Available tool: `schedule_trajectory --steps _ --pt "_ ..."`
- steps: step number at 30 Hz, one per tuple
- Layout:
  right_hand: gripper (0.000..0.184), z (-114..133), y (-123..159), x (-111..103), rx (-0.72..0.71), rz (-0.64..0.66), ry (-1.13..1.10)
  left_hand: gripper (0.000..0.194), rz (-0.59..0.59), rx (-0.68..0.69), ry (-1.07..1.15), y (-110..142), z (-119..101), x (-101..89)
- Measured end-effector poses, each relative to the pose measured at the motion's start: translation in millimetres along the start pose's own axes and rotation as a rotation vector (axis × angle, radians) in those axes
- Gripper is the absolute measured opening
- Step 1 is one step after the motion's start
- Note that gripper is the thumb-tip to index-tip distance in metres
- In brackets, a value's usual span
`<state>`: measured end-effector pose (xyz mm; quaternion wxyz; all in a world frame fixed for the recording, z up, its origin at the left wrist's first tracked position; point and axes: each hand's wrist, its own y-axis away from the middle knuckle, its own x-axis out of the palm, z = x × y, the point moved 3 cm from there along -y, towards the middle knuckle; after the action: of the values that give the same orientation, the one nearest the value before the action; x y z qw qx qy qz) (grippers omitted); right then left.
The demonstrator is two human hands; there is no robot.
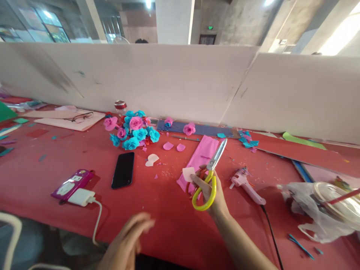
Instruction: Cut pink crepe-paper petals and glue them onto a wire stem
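Observation:
My right hand (213, 195) is closed on a pair of scissors (205, 204) with yellow handles, blades pointing up and away. At its fingertips is a small pale paper piece (188, 174); whether the fingers pinch it or it lies beneath them, I cannot tell. Under that hand lies a strip of pink crepe paper (204, 153). My left hand (126, 240), slightly blurred, hovers by the table's front edge with its fingers stretched out and nothing visible in them. Pink petals (168, 146) and a pale heart-shaped cutout (152, 160) lie beyond it.
A bunch of blue and pink paper flowers (135, 129) stands near the white partition (140, 75). A phone (123, 170) and a purple power strip (74, 183) with a charger (81, 197) lie left. To the right are a glue gun (247, 185) and a plastic bag (317, 210).

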<state>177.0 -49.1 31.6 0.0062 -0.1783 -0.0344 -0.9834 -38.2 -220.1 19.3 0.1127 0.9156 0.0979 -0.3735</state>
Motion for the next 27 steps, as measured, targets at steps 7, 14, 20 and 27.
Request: schedule_trajectory --steps 7,14,20,27 --pt "0.035 0.0 7.0 9.3 0.003 0.131 0.120 0.020 0.056 0.142 0.456 -112.4 -107.6 40.8" --pt "0.038 7.2 -5.7 -4.8 -0.024 -0.035 0.176 0.027 -0.167 0.129 0.199 -201.5 -71.1 7.2" --pt "0.037 17.9 -11.7 -13.8 -0.101 -0.086 0.160 0.016 -0.065 0.045 -0.034 -262.2 -44.8 -13.4" --pt "0.033 9.9 -12.8 -8.8 -0.041 -0.086 0.035 0.021 -0.092 0.013 -0.189 -261.9 -25.8 -21.4"
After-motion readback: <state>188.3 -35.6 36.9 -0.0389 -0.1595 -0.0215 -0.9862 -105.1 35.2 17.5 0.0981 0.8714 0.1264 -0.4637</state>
